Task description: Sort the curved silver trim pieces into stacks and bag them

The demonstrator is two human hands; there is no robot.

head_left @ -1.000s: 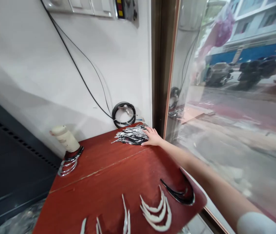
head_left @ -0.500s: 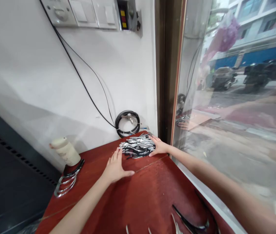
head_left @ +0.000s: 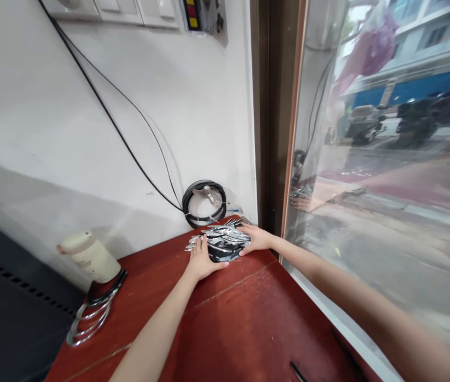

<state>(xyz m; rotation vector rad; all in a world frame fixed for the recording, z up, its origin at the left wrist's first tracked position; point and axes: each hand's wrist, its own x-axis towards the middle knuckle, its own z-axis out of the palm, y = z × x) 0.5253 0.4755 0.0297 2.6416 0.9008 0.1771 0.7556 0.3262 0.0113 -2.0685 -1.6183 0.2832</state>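
A pile of small shiny chrome pieces (head_left: 221,241) lies at the far corner of the red-brown table (head_left: 248,323). My left hand (head_left: 202,261) presses against the pile's left side, fingers apart. On the pile's right side rests my right hand (head_left: 257,238), fingers spread along its edge. Both hands cup the pile between them; neither has lifted anything.
A coiled black cable (head_left: 204,201) hangs on the white wall behind the pile. A cream bottle (head_left: 88,256) leans on stacked chrome rings (head_left: 89,318) at the table's left. A glass window (head_left: 387,175) runs along the right edge. A dark curved trim (head_left: 299,371) lies near the front.
My left hand came into view and slid forward until it touches the pile's left side. The right hand stayed at the pile. The view tilted up, hiding the curved trims.
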